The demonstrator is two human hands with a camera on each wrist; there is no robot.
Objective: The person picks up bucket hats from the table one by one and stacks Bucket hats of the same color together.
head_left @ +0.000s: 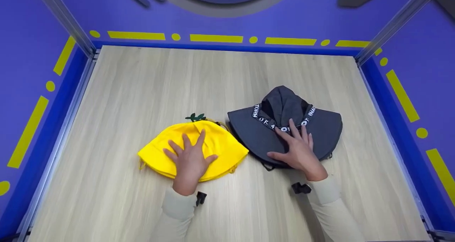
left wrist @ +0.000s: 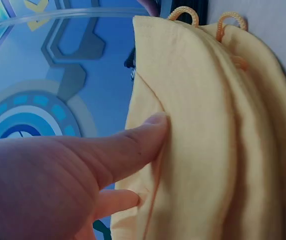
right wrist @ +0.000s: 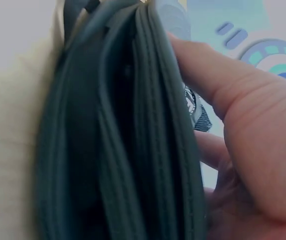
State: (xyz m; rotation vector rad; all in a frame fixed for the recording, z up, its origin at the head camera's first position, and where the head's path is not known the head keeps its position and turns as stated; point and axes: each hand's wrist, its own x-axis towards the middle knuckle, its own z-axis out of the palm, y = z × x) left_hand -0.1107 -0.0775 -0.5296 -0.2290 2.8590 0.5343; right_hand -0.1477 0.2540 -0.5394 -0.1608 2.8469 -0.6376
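A yellow hat lies folded flat on the table, left of centre, with a small green leaf sprig at its top. My left hand rests on it with the fingers spread. In the left wrist view the thumb touches the yellow cloth, and cord loops stick out at the brim. To the right lies a dark grey wide-brimmed hat, also folded, with a lettered black-and-white band. My right hand lies spread across its brim. Layered grey brim edges fill the right wrist view.
Both hats lie on a pale wood-grain table. Blue-purple panels with yellow dashes wall it at the back and both sides, with metal posts at the back corners. The two hats nearly touch each other.
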